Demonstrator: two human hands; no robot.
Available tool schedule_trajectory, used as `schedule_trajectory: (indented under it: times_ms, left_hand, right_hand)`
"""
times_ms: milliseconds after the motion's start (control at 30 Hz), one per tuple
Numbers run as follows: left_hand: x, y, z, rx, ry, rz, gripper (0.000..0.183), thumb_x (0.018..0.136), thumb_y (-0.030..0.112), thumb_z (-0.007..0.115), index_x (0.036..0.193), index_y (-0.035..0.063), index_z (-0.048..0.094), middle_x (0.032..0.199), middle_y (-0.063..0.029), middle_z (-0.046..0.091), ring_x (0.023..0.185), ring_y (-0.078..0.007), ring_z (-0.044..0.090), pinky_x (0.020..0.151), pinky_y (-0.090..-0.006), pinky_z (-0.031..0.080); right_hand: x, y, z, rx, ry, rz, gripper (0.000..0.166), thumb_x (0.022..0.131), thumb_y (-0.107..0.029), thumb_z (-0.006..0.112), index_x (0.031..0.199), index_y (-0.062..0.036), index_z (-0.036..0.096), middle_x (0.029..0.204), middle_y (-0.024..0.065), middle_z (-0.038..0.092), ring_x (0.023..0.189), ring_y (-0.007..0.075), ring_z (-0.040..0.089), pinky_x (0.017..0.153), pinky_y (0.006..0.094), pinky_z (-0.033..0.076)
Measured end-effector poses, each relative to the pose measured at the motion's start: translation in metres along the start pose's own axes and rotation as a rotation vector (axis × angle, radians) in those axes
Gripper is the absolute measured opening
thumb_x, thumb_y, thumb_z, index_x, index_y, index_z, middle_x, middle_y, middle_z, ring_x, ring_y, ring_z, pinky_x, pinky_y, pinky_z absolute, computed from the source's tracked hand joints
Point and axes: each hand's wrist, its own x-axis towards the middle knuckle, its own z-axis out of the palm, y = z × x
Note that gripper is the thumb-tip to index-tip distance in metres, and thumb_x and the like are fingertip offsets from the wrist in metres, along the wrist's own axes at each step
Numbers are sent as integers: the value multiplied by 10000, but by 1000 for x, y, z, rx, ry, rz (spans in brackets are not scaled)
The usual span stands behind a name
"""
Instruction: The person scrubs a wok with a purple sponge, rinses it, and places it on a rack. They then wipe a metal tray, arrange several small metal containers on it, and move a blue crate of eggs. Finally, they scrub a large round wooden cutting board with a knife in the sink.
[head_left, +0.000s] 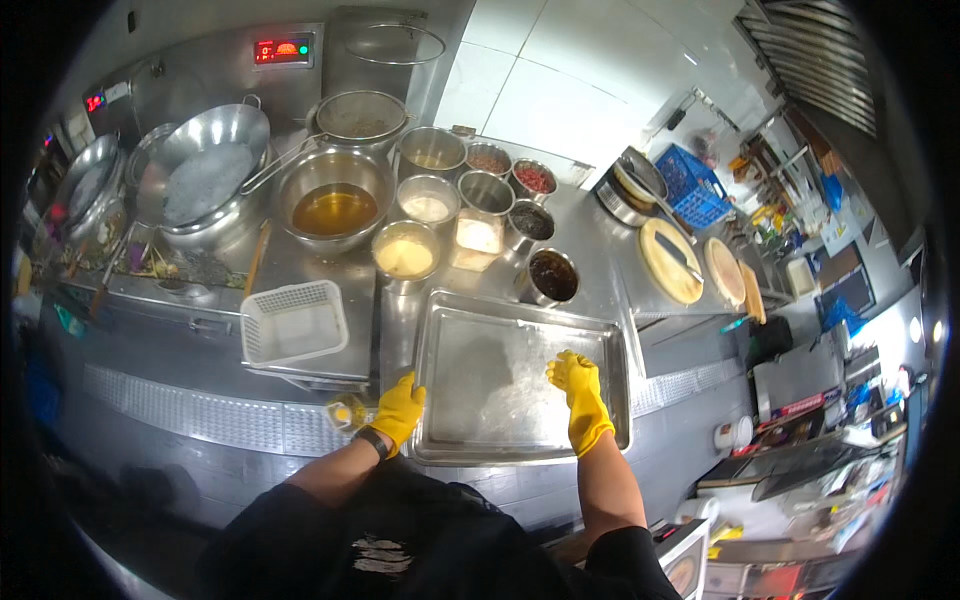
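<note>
A shallow stainless steel tray (480, 405) lies in front of me, its surface bare metal with shiny patches. My left hand (399, 409), in a yellow rubber glove, grips the tray's left rim. Over the tray's right half is my right hand (576, 375), gloved the same way, with curled fingers turned toward the middle. Whether those fingers pinch something small is too unclear to see. Just behind the tray stand a steel pot of dark sauce (553, 276) and a steel pot of pale yellow paste (406, 252). Between them is a container of white powder (477, 238).
Left of the tray sits a white plastic basket (295, 330), with a bowl of amber liquid (335, 210) behind it. A large wok (210, 172) stands farther left. On the right, a knife (677, 255) lies on a round cutting board (660, 281). An oil bottle (345, 412) is beside my left wrist.
</note>
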Motion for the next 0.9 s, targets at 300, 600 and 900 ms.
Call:
schedule_trajectory:
  times_ms: [300, 600, 900]
  left_hand:
    - [37, 61, 12, 71, -48, -91, 462, 918, 304, 551, 1293, 34, 554, 1161, -248, 631, 1018, -429, 613, 897, -476, 485]
    - [22, 73, 10, -2, 43, -242, 444, 905, 269, 619, 1280, 36, 575, 1197, -221, 633, 1124, -382, 599, 956, -401, 480]
    - [5, 56, 25, -49, 310, -25, 345, 975, 278, 579, 1161, -9, 625, 1121, -197, 675, 1054, -308, 645, 900, -357, 495]
  right_hand:
    - [147, -74, -7, -356, 103, -176, 426, 923, -363, 645, 1056, 40, 609, 864, 164, 680, 612, 235, 677, 539, 325, 550]
    - [248, -74, 34, -424, -276, -98, 190, 888, -143, 594, 891, 47, 598, 742, 189, 664, 572, 311, 680, 499, 376, 568]
    - [189, -127, 31, -209, -202, -159, 173, 902, -95, 556, 901, 74, 591, 700, 211, 662, 577, 319, 688, 506, 377, 584]
